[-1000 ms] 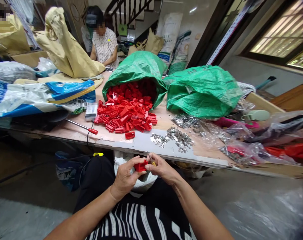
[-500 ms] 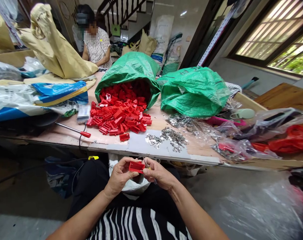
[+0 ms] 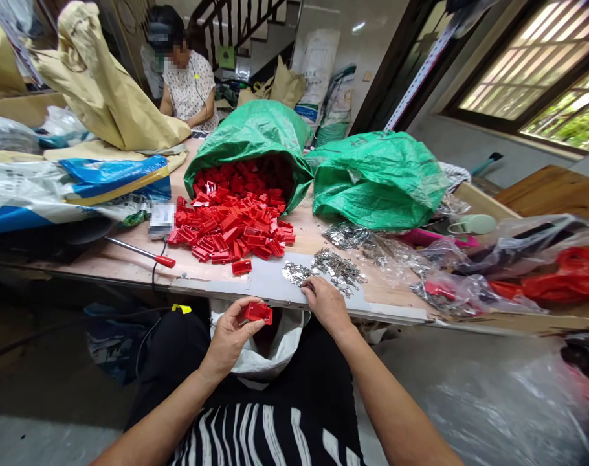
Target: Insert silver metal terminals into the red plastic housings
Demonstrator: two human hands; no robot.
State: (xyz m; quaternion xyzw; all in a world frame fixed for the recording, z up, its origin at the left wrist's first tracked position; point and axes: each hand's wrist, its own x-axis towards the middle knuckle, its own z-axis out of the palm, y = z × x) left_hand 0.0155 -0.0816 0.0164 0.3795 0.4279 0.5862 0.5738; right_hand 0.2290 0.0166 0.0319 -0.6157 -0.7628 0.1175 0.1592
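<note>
My left hand [image 3: 230, 334] holds a small red plastic case [image 3: 258, 312] between thumb and fingers, its hollow side showing, above an open white sack [image 3: 260, 367]. My right hand [image 3: 326, 303] is at the table's front edge, its fingertips pinched together beside a small heap of flat metal pieces [image 3: 297, 273]. What lies between those fingertips is too small to make out. A second heap of metal pieces [image 3: 340, 266] lies just behind that hand. Farther back, a large pile of red plastic cases [image 3: 226, 223] spills from a green sack [image 3: 255, 123].
Another green sack [image 3: 379, 178] stands on the table to the right, with clear plastic bags [image 3: 474, 291] beyond it. At the left, a red-tipped metal lever [image 3: 142, 251] sticks out over the table. Another person [image 3: 190, 87] sits across the table, near a tan cloth [image 3: 105, 84].
My right hand has left the red case and moved forward and right to the metal pieces. The thin tool seen at its fingers before no longer shows. My left hand keeps the case.
</note>
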